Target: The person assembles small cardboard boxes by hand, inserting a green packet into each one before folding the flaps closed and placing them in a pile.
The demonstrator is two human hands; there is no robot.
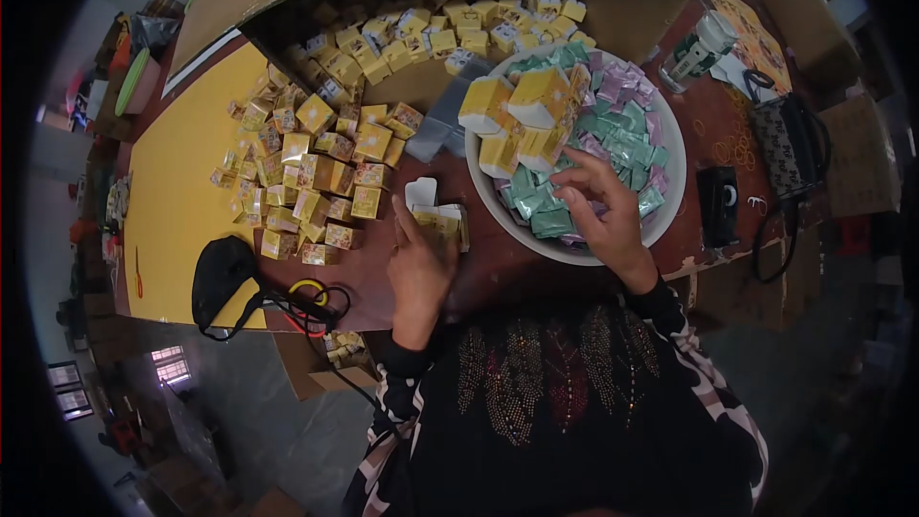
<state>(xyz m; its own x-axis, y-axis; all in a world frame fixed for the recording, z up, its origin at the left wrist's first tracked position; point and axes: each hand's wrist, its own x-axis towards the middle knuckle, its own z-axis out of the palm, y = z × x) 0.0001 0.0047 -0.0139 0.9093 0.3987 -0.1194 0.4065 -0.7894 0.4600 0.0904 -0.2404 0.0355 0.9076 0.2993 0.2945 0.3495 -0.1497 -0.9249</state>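
Observation:
My left hand [421, 273] is low over the red tabletop, its index finger stretched forward and its thumb against a small yellow box [448, 222]. That box has a raised white flap. My right hand [611, 220] hovers over the front of a white bowl [673, 196], fingers bent and apart, with nothing visible between them. Teal sachets [627, 139] and lilac sachets [627, 84] fill the bowl. Several larger yellow-and-white cartons [534, 98] stand on the sachets at the bowl's left side, just beyond my right fingertips.
A pile of small yellow boxes [325, 172] spreads left of my hands. A big cardboard box [632, 14] at the back holds many more. A cup [699, 53], rubber bands [735, 139] and a black bag [790, 148] lie right; a black pouch [222, 282] and scissors [308, 295] lie left.

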